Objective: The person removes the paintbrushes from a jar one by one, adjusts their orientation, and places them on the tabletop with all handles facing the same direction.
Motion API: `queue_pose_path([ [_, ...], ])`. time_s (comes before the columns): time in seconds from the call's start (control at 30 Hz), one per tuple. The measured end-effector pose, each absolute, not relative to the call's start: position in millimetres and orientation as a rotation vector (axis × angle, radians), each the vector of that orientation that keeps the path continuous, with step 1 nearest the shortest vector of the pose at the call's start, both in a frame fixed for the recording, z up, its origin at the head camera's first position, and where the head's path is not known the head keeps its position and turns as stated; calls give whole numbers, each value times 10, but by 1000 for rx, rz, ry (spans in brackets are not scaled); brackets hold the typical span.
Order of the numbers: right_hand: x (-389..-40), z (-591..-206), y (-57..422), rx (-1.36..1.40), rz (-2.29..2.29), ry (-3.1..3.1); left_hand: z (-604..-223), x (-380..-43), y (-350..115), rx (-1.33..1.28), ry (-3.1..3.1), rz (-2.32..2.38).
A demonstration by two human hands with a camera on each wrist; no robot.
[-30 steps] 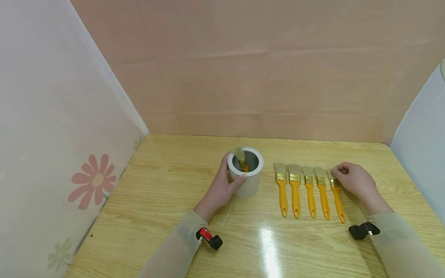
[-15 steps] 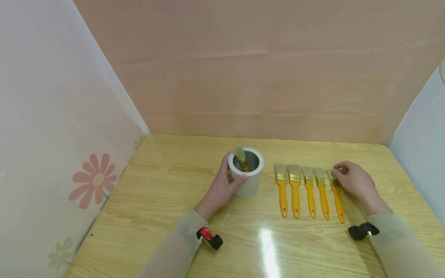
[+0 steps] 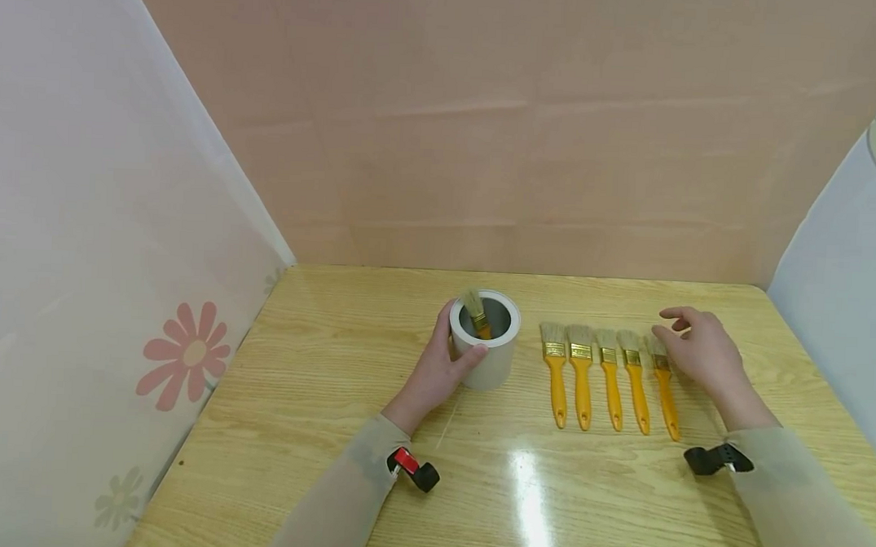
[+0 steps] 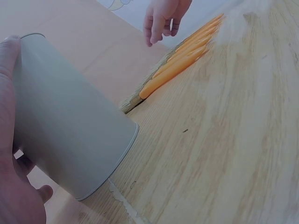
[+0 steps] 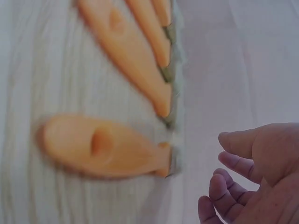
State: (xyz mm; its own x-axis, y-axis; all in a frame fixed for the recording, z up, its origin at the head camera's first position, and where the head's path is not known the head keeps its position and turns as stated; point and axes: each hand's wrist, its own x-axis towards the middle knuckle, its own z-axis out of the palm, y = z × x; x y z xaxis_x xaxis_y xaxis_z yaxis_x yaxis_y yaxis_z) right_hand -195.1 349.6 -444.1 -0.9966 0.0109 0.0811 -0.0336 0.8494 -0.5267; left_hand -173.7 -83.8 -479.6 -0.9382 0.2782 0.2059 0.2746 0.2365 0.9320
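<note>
My left hand point(image 3: 445, 363) grips a pale cylindrical can point(image 3: 490, 365) from its left side, thumb across the front and fingers behind. Inside the can leans a paintbrush point(image 3: 477, 312), bristles up, its handle mostly hidden by the wall. To the right, several paintbrushes with orange handles lie in a row, bristles toward the back wall. My right hand point(image 3: 702, 350) hovers by the bristles of the rightmost paintbrush point(image 3: 667, 398), thumb and fingers apart and holding nothing. In the right wrist view that brush's handle point(image 5: 107, 147) shows beside the loosely bent fingers point(image 5: 238, 165).
The wooden table point(image 3: 314, 431) reaches back to a pinkish-brown covered wall point(image 3: 429, 142). A white panel with printed flowers point(image 3: 185, 352) stands at the left, and a pale blue one point(image 3: 847, 324) at the right. Other brushes point(image 3: 580, 378) lie between can and right hand.
My right hand has let go of the rightmost paintbrush's bristles, its thumb and fingers spreading apart and lifting slightly. The left hand and the can have stayed in place.
</note>
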Motion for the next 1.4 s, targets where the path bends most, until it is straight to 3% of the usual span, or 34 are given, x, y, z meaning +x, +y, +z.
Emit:
queue_pose_path([
  [0.73, -1756, -3871, 2722, 269, 1022, -2837, -4769, -1715, -843, 528, 2470, 1842],
  [1.4, -1676, -3701, 2366, 353, 1167, -2779, -4801, -1734, -853, 552, 2481, 1846],
])
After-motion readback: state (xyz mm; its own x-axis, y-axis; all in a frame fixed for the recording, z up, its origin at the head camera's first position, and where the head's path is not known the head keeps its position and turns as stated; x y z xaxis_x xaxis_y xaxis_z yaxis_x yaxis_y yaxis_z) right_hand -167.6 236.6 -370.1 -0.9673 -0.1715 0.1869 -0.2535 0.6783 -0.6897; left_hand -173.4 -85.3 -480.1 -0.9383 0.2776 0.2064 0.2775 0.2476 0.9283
